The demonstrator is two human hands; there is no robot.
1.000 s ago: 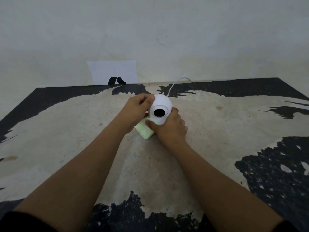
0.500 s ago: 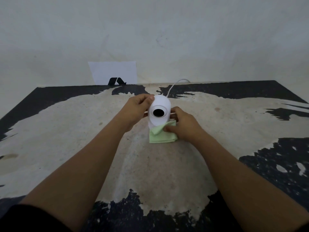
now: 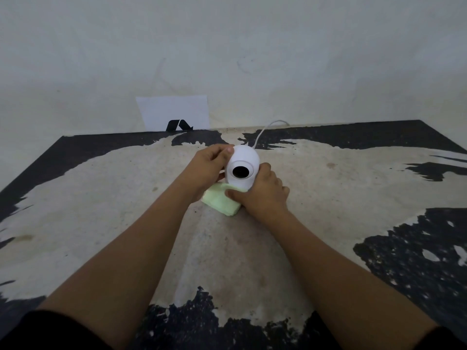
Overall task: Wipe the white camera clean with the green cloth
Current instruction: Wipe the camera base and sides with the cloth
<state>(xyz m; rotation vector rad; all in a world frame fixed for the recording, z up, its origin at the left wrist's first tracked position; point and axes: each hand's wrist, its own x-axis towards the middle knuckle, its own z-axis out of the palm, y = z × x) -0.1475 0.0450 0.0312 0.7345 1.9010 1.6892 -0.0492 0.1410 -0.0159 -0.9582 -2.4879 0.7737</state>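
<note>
The white camera (image 3: pixel 243 159) is a rounded dome with a black lens facing me, standing on the worn table (image 3: pixel 101 203) near its far middle. My left hand (image 3: pixel 207 168) grips the camera's left side and top. My right hand (image 3: pixel 262 195) holds the folded green cloth (image 3: pixel 219 201) against the lower front and right of the camera's base. The cloth sticks out to the left from under my right thumb. The camera's base is hidden behind the cloth and my hands.
A thin white cable (image 3: pixel 265 130) runs from behind the camera over the table's far edge. A white sheet with a black mark (image 3: pixel 174 113) leans on the wall behind the table. The tabletop is beige with peeling black patches.
My right hand has swung the cloth from the camera's front right back around to its lower front left, turning the wrist over. My left hand stayed on the camera.
</note>
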